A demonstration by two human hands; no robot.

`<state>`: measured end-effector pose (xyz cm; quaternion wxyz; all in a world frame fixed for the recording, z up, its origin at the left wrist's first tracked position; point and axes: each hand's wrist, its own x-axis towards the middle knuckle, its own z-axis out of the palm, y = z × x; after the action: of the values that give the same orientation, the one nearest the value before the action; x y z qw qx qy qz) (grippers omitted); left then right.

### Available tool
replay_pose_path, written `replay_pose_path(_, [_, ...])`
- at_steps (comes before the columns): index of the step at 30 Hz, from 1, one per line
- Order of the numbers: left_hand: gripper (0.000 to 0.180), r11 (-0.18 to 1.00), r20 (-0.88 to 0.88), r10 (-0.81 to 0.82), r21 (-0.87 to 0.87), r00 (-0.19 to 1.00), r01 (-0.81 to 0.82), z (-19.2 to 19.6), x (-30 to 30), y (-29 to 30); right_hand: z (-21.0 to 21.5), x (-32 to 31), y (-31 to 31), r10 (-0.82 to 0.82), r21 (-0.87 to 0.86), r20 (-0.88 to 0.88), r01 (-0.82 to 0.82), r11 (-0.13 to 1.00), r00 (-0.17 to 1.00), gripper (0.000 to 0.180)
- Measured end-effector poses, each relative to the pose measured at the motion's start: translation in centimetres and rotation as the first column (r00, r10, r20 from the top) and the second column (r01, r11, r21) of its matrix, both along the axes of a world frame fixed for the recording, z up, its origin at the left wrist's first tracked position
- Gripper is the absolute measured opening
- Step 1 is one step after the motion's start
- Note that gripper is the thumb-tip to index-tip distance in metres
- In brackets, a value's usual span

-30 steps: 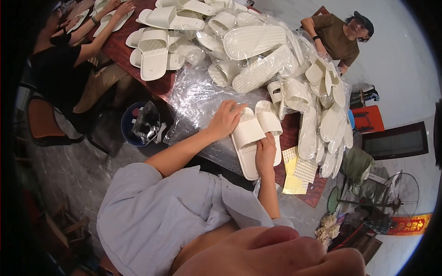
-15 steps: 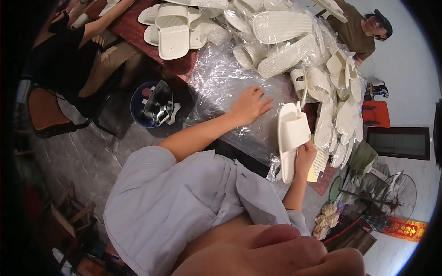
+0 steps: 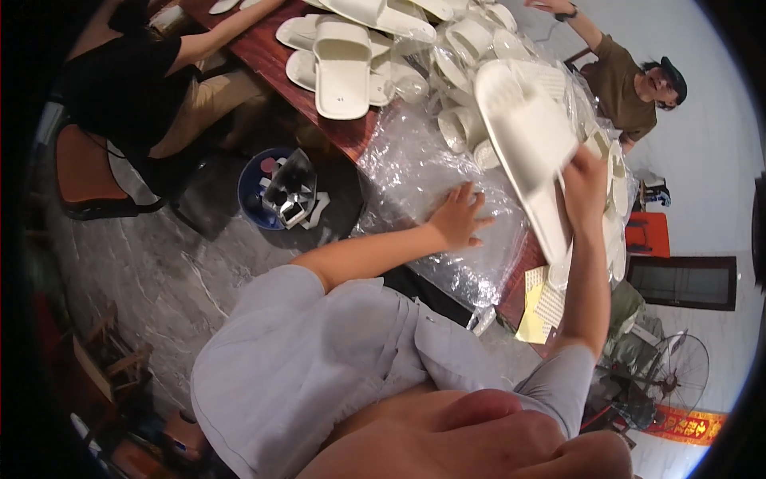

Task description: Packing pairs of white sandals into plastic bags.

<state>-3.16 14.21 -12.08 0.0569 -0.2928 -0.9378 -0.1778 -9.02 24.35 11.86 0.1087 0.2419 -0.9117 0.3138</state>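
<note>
My right hand (image 3: 586,188) grips a cream-white slide slipper (image 3: 523,132) by its side, holding it raised and tilted over the table, with the open toe end far left. Whether a second slipper lies behind it, I cannot tell. My left hand (image 3: 461,217) rests with fingers spread on a stack of clear plastic bags (image 3: 407,168) near the table's front edge. Behind the bags, slippers in clear wrapping (image 3: 459,128) are heaped, partly hidden by the raised slipper. Unwrapped slippers (image 3: 343,76) are stacked to the left of that heap.
The reddish-brown table (image 3: 315,100) also bears a yellow paper (image 3: 533,323) near its right corner. A blue basin (image 3: 246,195) holding shiny scraps stands on the floor at left, near an orange-seated chair (image 3: 88,172). One person (image 3: 120,88) sits at left; another (image 3: 626,92) is beyond the heap. A fan (image 3: 682,371) stands right.
My right hand has lifted the slipper up and away from me, over the heap. My left hand has shifted slightly right and nearer, staying on the bags. The person beyond has raised an arm.
</note>
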Motion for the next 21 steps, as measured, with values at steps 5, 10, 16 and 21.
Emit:
replay_pose_path(5, [0.061, 0.997, -0.048, -0.032, 0.067, 0.998, 0.035, -0.5, 0.1, 0.8, 4.2, -14.5, -12.2, 0.202, 0.19, -0.241, -0.158, 0.969, 0.949, 0.033])
replay_pose_path(10, [0.057, 0.995, -0.11, -0.013, 0.092, 0.994, 0.023, -0.5, 0.2, 0.2, 4.5, -19.7, -16.0, 0.565, 0.352, -0.123, -0.497, 0.793, 0.816, 0.052])
replay_pose_path(16, [0.058, 0.991, -0.077, -0.033, 0.13, 0.996, 0.043, -0.6, -0.3, 0.5, -0.2, -21.3, -4.6, 0.265, 0.703, 0.232, -0.349, 0.62, 0.936, 0.104])
replay_pose_path(21, [0.057, 0.99, -0.068, -0.035, 0.136, 0.997, 0.044, -0.1, -0.3, 0.0, -2.7, -20.7, 0.4, 0.213, 0.801, -0.12, -0.032, 0.598, 0.97, 0.116])
